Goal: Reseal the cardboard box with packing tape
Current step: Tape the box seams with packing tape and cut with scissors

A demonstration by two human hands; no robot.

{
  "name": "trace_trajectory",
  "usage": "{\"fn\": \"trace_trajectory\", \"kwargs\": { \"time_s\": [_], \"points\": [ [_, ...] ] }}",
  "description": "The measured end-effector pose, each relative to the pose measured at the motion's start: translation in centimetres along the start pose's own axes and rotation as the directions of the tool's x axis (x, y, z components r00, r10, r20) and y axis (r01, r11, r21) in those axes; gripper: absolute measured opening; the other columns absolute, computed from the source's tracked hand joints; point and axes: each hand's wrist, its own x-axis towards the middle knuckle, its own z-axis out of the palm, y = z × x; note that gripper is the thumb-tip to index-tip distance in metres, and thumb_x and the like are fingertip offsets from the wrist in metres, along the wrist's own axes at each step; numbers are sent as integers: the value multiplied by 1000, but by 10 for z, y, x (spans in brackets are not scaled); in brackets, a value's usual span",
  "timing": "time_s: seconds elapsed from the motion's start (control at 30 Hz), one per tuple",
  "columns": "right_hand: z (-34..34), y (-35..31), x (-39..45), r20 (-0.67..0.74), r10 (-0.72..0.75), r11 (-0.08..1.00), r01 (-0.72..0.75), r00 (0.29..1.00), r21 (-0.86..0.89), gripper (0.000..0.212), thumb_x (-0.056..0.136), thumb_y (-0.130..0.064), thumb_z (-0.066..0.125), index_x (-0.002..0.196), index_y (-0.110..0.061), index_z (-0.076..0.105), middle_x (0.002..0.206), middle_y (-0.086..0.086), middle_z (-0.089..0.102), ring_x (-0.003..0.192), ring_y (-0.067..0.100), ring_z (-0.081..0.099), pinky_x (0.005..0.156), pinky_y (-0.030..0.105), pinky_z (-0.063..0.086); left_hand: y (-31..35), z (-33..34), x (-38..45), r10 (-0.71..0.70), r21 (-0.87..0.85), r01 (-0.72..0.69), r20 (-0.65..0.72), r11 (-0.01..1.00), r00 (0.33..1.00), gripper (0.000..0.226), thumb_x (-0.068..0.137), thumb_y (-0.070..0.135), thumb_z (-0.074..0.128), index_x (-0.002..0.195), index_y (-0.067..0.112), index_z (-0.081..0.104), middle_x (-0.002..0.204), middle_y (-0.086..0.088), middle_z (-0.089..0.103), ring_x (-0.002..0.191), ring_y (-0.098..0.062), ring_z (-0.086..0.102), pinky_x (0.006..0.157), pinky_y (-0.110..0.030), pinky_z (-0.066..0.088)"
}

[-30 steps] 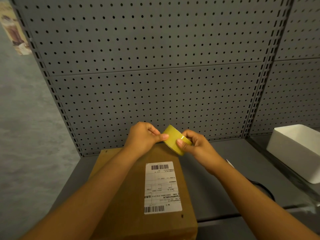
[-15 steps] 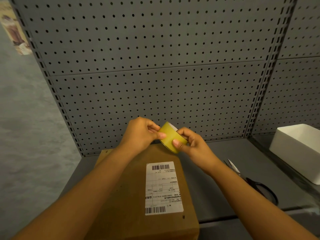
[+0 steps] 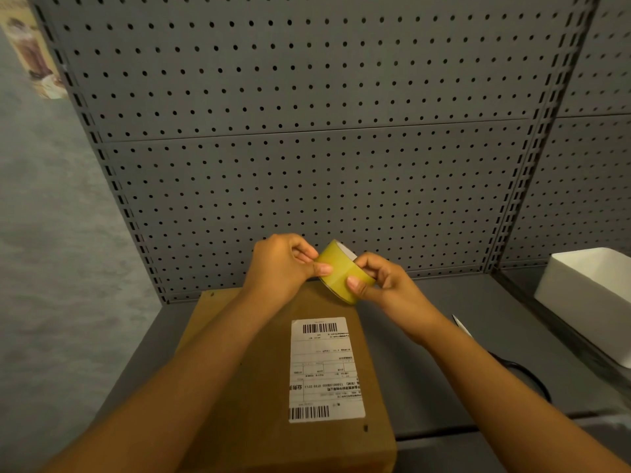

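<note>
Tape roll raised, between both hands.

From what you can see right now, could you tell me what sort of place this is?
Probably a shop or stockroom packing spot: grey pegboard shelving, a labelled cardboard box on the shelf, a white bin.

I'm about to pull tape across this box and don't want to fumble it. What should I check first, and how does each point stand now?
1. Tape roll held firmly: ok, right hand grips it above the box.
2. Loose tape end found: cannot tell, left hand has thumb and fingers on the roll's face, no strip lifted yet.
3. Box flaps shut and flat: ok.
4. Label kept clear of tape path: cannot tell.
5. Scissors within reach: ok, on the shelf to the right.
</note>
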Motion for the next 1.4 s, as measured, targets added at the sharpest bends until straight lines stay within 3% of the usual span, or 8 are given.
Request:
{"fn": "trace_trajectory", "kwargs": {
  "time_s": [0.3, 0.63, 0.9, 1.0, 1.1, 1.17, 1.3, 1.4],
  "points": [
    [0, 1, -2, -16, 16, 998, -15, 1000, 55, 3, 91, -3, 56, 93, 0, 54, 79, 1, 64, 73, 4, 61, 67, 16, 49, 2, 4, -3, -56, -13, 56, 8, 998, 998, 34, 72, 31, 82, 99, 17, 67, 75, 4, 66, 69, -6, 61, 65, -17, 45],
    [0, 0, -2, -7, 17, 999, -16, 1000, 38, 5, 91, -2, 57, 94, 2, 55, 83, 4, 64, 74, 5, 62, 69, 17, 51, -1, -2, -9, -42, 69, 46, -51, 997, 998, 30, 63, 45, 83, 80, 22, 73, 73, 10, 68, 68, -2, 63, 64, -21, 51],
    [-3, 1, -4, 20, 37, 999, -37, 999, -3, 3, 91, -6, 59, 93, -4, 57, 82, -1, 65, 79, 6, 62, 72, 19, 51, -9, -6, -2, -18, 13, 18, -2, 1000, 1000, 2, 83, 21, 72, 81, 20, 73, 76, 4, 70, 72, -8, 64, 70, -29, 56],
    [-3, 1, -3, 28, 26, 1000, -26, 999, -5, 3, 91, -3, 58, 93, -1, 56, 82, 1, 64, 77, 6, 61, 72, 18, 50, -8, -5, 0, 41, 172, -47, 41, 984, 998, 7, 88, 14, 65, 83, 16, 70, 76, 4, 67, 71, -7, 61, 67, -25, 53],
    [-1, 1, -3, 23, 6, 999, -5, 1000, -32, 3, 90, -1, 59, 90, -2, 56, 79, -1, 62, 73, 1, 60, 69, 14, 49, -8, -2, 1, 67, 321, -108, 134, 941, 989, 16, 83, -1, 51, 79, 13, 59, 77, 0, 61, 74, -20, 59, 69, -40, 54],
    [0, 1, -2, 24, -3, 999, 5, 1000, -55, 3, 89, -2, 60, 88, -4, 57, 79, -3, 62, 73, 0, 59, 69, 14, 48, -9, 0, 1, 38, 354, -102, 183, 930, 982, 20, 80, -6, 45, 75, 13, 49, 78, -2, 55, 73, -24, 54, 64, -39, 48],
    [-2, 2, -1, 38, -9, 995, 12, 999, -95, 3, 89, -3, 61, 88, -4, 59, 82, -1, 61, 78, 5, 59, 72, 18, 48, -8, 1, 3, -50, 291, -29, 262, 956, 964, 26, 80, -11, 37, 75, 15, 40, 72, -1, 44, 64, -16, 38, 56, -28, 30],
    [-4, 4, -1, 31, -5, 994, 8, 1000, -111, 5, 89, -4, 61, 90, 0, 59, 83, 1, 62, 79, 7, 59, 74, 20, 49, -5, -1, 4, -94, 180, 42, 294, 983, 951, 22, 90, -3, 36, 81, 15, 46, 75, -2, 47, 68, -16, 42, 63, -29, 36]
  ]
}}
